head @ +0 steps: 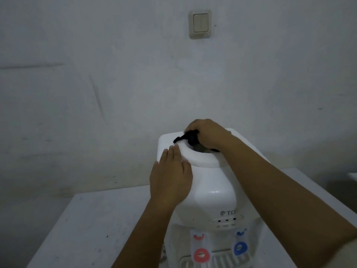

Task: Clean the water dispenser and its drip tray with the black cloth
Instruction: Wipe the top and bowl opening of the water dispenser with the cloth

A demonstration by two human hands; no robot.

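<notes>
A white water dispenser (210,196) stands on a white table, seen from above. My right hand (206,132) grips a bunched black cloth (188,138) at the far rim of the round opening on the dispenser's top. My left hand (172,176) rests flat with straight fingers on the top left shoulder of the dispenser. At the bottom of the view are the red tap (201,255), the blue tap (240,248) and the slotted white drip tray (220,261), partly cut off by the frame edge.
The white table (92,227) runs left and right of the dispenser, close to a pale wall (116,84). A light switch (200,23) sits high on the wall. A white edge (352,176) shows at the far right.
</notes>
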